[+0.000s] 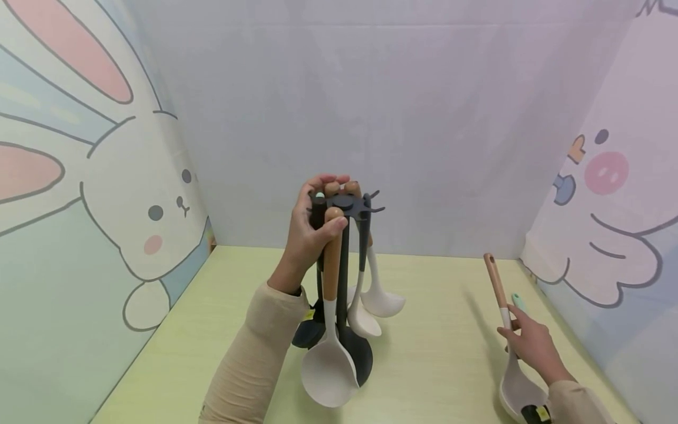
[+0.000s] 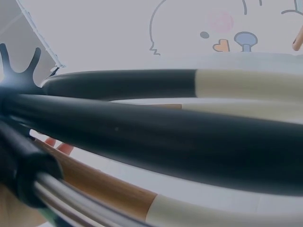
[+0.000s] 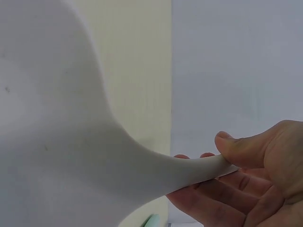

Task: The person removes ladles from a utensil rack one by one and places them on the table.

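Observation:
Several kitchen utensils hang from a black utensil stand (image 1: pixel 343 203) near the middle of the table. My left hand (image 1: pixel 309 231) grips the top of this bundle; its thumb lies on the wooden handle of a white ladle (image 1: pixel 328 374) at the front, and its fingers reach behind the other handles. Among the rest hang smaller white ladles (image 1: pixel 382 301) and utensils with black handles. At the right, my right hand (image 1: pixel 536 347) pinches the white neck of another ladle (image 1: pixel 497 282), its wooden handle pointing up and away. The right wrist view shows thumb and fingers around that neck (image 3: pixel 189 172).
A mint-green handle (image 1: pixel 518 301) shows just beyond my right hand, near the table's right edge. Cartoon-printed side walls (image 1: pixel 159 176) and a plain back wall (image 1: pixel 424 118) enclose the pale yellow table (image 1: pixel 434 353).

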Motion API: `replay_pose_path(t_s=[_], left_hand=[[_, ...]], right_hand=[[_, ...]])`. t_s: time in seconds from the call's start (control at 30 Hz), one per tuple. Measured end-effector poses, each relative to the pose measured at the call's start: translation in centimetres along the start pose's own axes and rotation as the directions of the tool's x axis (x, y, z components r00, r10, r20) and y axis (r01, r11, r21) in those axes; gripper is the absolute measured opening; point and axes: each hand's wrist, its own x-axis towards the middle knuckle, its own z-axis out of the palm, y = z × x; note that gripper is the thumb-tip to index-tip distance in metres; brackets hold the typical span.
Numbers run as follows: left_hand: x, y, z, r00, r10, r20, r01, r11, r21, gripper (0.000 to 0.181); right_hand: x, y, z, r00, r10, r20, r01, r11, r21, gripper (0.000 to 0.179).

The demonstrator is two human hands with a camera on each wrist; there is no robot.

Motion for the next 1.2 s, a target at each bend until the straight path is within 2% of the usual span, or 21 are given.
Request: replay_pose_path(t_s=[0.13, 0.4, 0.57, 0.93, 1.2], left_hand=[[0.0, 0.0, 0.1, 1.000, 0.002, 0.003, -0.002, 1.000, -0.002, 0.096], [0.0, -0.1, 0.2, 1.000, 0.011, 0.001, -0.011, 1.000, 0.020, 0.107], [0.0, -0.1, 0.2, 1.000, 0.011, 0.002, -0.012, 1.000, 0.018, 0.104], [-0.1, -0.3, 0.3, 1.000, 0.013, 0.011, -0.013, 1.000, 0.007, 0.096], [-0.1, -0.4, 0.5, 1.000, 0.006, 0.012, -0.006, 1.000, 0.008, 0.092]], right_hand=[[0.2, 0.5, 0.0, 1.000, 0.013, 0.029, -0.013, 1.000, -0.002, 0.058], [0.5, 0.7, -0.1, 0.997, 0.043, 0.072, -0.043, 0.999, 0.001, 0.057], [0.7, 0.9, 0.0, 0.993, 0.058, 0.104, -0.060, 0.998, 0.020, 0.057], [1.1, 1.6, 0.5, 0.972, 0.123, 0.198, -0.131, 0.991, 0.027, 0.060], [1.4, 1.9, 0.8, 0.954, 0.138, 0.265, -0.153, 0.988, 0.035, 0.060]])
